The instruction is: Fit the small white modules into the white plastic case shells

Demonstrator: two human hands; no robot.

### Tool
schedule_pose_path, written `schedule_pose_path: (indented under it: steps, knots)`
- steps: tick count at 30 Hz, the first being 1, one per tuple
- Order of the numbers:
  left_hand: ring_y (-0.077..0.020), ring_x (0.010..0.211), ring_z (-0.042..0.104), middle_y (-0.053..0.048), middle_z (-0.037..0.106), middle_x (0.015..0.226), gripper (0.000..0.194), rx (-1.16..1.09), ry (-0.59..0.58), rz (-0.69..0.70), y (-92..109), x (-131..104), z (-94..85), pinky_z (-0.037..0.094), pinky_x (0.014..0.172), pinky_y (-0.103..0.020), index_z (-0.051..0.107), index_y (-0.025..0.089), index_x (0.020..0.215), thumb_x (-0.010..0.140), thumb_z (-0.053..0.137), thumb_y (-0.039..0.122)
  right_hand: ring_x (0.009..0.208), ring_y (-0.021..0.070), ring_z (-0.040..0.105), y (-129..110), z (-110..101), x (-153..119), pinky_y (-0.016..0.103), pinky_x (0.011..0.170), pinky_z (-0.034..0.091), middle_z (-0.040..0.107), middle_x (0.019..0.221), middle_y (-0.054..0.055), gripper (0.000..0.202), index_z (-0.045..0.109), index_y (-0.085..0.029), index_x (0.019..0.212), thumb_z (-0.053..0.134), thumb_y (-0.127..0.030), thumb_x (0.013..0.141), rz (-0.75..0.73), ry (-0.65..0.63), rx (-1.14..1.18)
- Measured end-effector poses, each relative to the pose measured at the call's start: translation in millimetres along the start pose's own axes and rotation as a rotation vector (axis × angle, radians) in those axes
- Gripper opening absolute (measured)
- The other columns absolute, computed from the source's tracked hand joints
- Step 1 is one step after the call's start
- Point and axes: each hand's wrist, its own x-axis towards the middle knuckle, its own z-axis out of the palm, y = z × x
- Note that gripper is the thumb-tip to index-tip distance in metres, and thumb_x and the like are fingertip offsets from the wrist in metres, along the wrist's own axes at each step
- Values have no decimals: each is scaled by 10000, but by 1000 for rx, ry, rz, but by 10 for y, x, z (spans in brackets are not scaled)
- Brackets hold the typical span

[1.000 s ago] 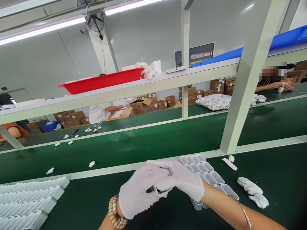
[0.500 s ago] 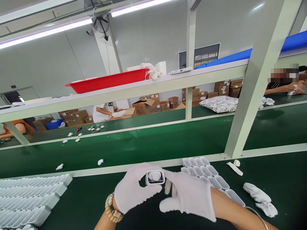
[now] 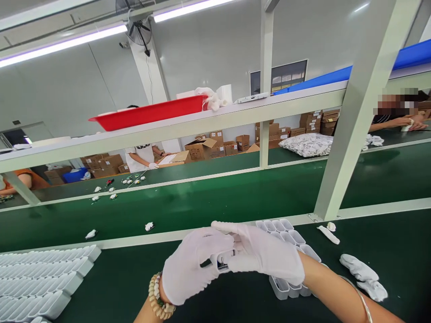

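A small white plastic housing with an open end and dark and metallic parts inside is held between my two white-gloved hands, mostly covered by the fingers. My left hand, with a beaded bracelet at the wrist, closes round its left side. From the right, my right hand folds over it, fingers across the top and thumb along the near side. Partly behind my right hand stand rows of open white housings. More white housings lie in packed rows at the left.
Crumpled white gloves or cloths and a small white strip lie at the right. Beyond runs a green belt with small white pieces on it. A slanted post and a shelf with a red tray rise ahead. Co-workers sit across.
My right hand has come up and closed over the housing, covering most of it. Small white pieces on the belt have shifted right. A co-worker's arms across the belt have moved.
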Motion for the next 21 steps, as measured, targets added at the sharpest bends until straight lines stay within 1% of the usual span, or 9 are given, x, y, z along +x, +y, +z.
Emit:
schedule_pose_path:
  steps: [3,7,9,11,13,15,17,19,21]
  knots:
    - [-200,1043,671,-50,721,1094,383,28,34,15,47,0,31,542,936,-328,585,273,1202,858,660,122,792,128,523,-13,70,44,291,760,458,539,833,-28,411,632,-170,1125,737,-188,728,-37,-14,21]
    - [-190,1004,684,-49,731,1050,363,8,45,34,121,42,27,557,897,-318,588,268,1177,871,588,74,710,111,496,19,82,107,256,662,435,540,755,-48,348,666,-163,994,750,-166,657,-67,-48,51]
    - [-185,996,686,-50,734,1042,343,-9,50,31,131,56,20,557,887,-311,598,266,1173,882,585,86,691,118,508,71,64,138,261,628,427,561,746,-48,418,675,-165,1030,761,-174,621,-72,-34,78]
    - [-190,1006,686,-50,736,1057,317,-28,42,5,120,52,15,551,899,-312,611,273,1172,886,625,136,714,139,551,123,49,148,283,642,452,599,778,-38,605,631,-166,1193,784,-192,608,-50,33,78]
    - [-200,1010,689,-46,740,1074,321,-40,33,-29,95,31,16,544,916,-320,622,286,1174,872,678,192,758,166,596,155,44,123,326,701,490,631,810,-22,835,484,-152,1390,810,-242,627,-29,109,44]
    - [-218,1022,690,-47,740,1100,349,-28,34,-67,70,2,30,538,930,-339,629,293,1181,851,710,215,801,188,620,168,50,69,381,780,508,653,830,-6,992,323,-151,1501,820,-320,660,-48,135,-19]
    - [-236,1026,687,-52,741,1103,363,-8,56,-113,54,-23,58,535,934,-362,639,287,1183,835,718,222,876,215,636,176,67,15,430,848,508,681,890,17,1040,266,-188,1530,828,-359,672,-65,132,-102]
    - [-247,1011,684,-56,740,1089,383,7,105,-164,54,-33,87,538,924,-375,649,276,1186,814,733,240,986,239,641,190,91,-12,461,935,489,699,1030,54,1003,319,-212,1508,840,-349,662,-92,173,-150]
    - [-247,998,676,-57,734,1083,428,4,144,-219,69,-24,95,541,908,-373,645,270,1215,798,722,219,1072,249,634,206,114,-3,462,1004,463,683,1151,88,921,396,-194,1458,837,-355,665,-131,250,-139]
